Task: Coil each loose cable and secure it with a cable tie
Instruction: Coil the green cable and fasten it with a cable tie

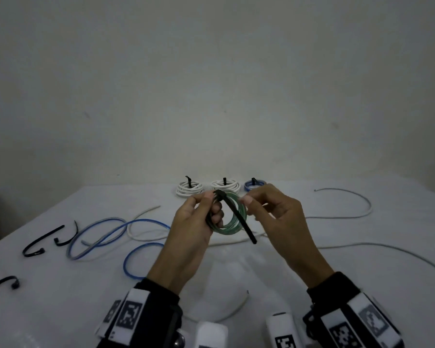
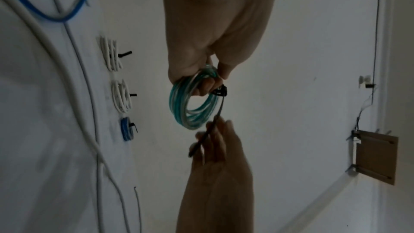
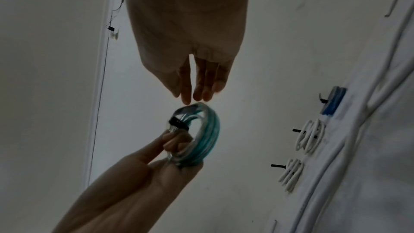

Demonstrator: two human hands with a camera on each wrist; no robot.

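Observation:
My left hand (image 1: 211, 204) grips a small coil of green cable (image 1: 232, 226) above the white table, fingers curled through its ring. A black cable tie (image 1: 239, 219) is looped round the coil at its upper left. The tie's long tail slants down to the right and hangs free. In the left wrist view the tie's head (image 2: 220, 92) sits beside my fingers on the coil (image 2: 179, 105). My right hand (image 1: 249, 197) is at the coil's right rim. Seen from the right wrist, its fingers (image 3: 198, 95) are nearly straight, tips just at the coil (image 3: 210, 135), holding nothing; contact is unclear.
Three tied coils stand at the back: two white (image 1: 189, 189) (image 1: 225, 187) and a blue one (image 1: 254, 184). Loose blue cables (image 1: 111, 234) and white cables (image 1: 349, 209) sprawl over the table (image 1: 362, 259). Spare black ties (image 1: 42, 241) (image 1: 3, 285) lie at the left.

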